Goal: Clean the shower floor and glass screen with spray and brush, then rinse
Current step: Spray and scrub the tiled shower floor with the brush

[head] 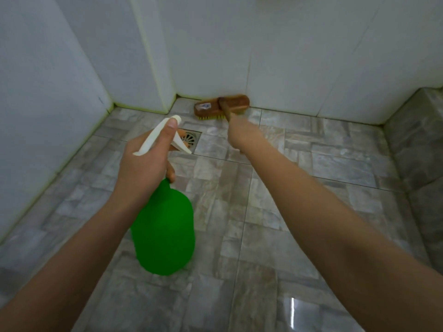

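Note:
My left hand (146, 161) grips the neck of a green spray bottle (164, 232) with a white trigger head (165, 134), its nozzle pointing toward the far wall. My right hand (244, 135) holds the wooden handle of a scrub brush (221, 106). The brush head is brown wood with yellow bristles and rests on the grey tiled shower floor (299, 188) against the base of the far white wall. No glass screen is visible in this view.
A round metal floor drain (190, 138) lies just beyond the spray head. White tiled walls (311, 56) close the far side and left. A raised grey tiled kerb (417, 144) runs along the right. The floor near me shines wet.

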Motion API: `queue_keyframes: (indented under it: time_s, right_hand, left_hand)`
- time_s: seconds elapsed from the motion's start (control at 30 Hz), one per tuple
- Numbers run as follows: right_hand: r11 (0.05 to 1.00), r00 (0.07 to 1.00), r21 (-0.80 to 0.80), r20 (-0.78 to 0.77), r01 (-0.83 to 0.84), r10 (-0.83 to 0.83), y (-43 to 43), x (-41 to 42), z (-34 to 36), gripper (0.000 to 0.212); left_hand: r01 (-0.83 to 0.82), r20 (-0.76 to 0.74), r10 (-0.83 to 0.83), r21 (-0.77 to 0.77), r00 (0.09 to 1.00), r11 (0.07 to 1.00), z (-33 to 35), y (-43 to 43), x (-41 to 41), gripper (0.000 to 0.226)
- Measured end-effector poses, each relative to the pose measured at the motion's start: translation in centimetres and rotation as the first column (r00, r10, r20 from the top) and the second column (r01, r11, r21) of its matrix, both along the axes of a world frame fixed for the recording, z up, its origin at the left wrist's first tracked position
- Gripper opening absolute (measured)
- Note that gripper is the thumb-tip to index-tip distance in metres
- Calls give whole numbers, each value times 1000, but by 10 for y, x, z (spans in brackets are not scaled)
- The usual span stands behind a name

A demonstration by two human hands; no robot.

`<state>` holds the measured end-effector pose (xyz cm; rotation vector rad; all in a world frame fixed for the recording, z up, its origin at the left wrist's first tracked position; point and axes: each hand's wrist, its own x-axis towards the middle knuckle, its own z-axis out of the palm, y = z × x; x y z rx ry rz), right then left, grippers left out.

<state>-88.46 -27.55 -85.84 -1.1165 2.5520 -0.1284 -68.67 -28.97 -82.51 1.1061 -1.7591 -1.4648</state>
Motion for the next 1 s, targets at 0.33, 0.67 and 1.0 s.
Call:
queue_keyframes:
  time_s: [0.33, 0.67, 1.0]
  right_hand:
    - [996, 994, 23, -67, -88, 89, -8, 30, -18, 74]
    - [987, 991, 96, 2, -132, 132, 61, 29, 0, 73]
    - [966, 997, 257, -61, -37, 55, 190, 91, 14, 71]
  left_hand:
    - [-17, 11, 17, 4, 1000, 1000, -6, -7, 24, 28]
    - [72, 98, -70, -19, 993, 997, 10, 10, 53, 40]
    - [270, 49, -268, -26, 962, 963, 19, 61, 85, 21]
